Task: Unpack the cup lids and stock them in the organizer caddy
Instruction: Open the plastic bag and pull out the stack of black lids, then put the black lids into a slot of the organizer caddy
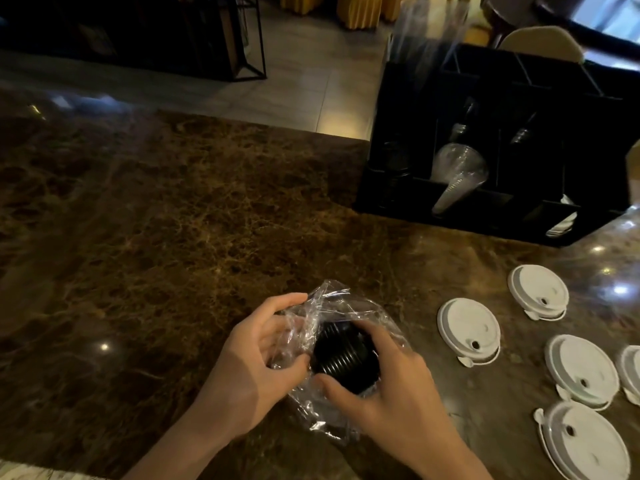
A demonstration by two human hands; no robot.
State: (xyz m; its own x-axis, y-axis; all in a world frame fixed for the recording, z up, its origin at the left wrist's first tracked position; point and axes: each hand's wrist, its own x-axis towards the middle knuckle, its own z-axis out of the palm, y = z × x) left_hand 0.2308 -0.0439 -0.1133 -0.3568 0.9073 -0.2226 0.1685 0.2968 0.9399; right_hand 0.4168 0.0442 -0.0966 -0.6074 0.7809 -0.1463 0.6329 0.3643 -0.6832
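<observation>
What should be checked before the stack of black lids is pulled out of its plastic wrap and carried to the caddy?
1. Right hand grips the black lid stack: ok.
2. Left hand pinches the plastic wrap to peel it back: ok.
3. Wrap clear of the stack: not ok, it still surrounds the lower part.
4. Caddy within view on the counter: ok.
5. A free compartment for black lids: cannot tell, the interior is dark.
6. White lids lie apart from the working spot: ok.
</observation>
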